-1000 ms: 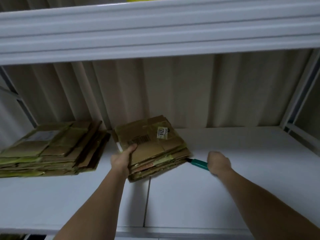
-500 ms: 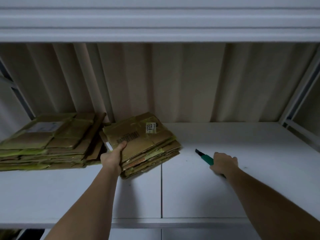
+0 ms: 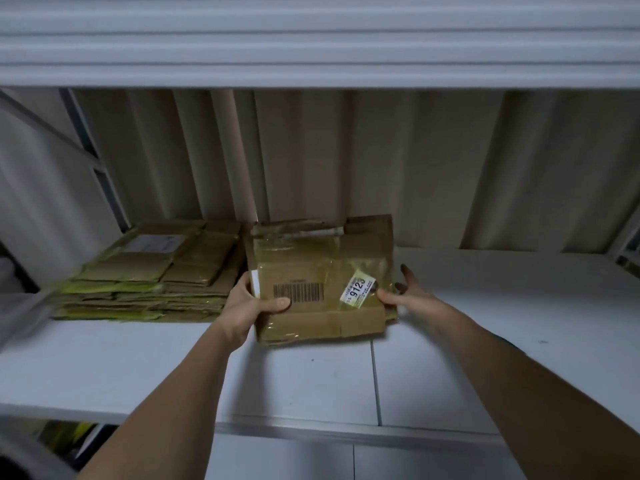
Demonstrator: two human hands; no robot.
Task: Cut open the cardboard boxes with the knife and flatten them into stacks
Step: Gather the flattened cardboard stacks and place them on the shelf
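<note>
White metal shelving against a pale curtain

A white shelf (image 3: 104,368), its surface split by a thin seam toward the right, sits beneath the ribbed edge of an upper shelf (image 3: 311,39). A cream pleated curtain (image 3: 346,161) hangs behind, and grey frame struts (image 3: 100,161) show at the left. Something yellow, blurred, lies below the shelf at lower left.

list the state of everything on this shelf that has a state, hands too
small cardboard stack: flattened, held at both side edges, lower edge near the shelf.
large cardboard stack: flattened, lying on the shelf, untouched.
left hand: grip on the small stack's left edge, thumb on top.
right hand: thumb on the small stack's right edge, fingers spread.
white shelf: bears the large stack.
</note>
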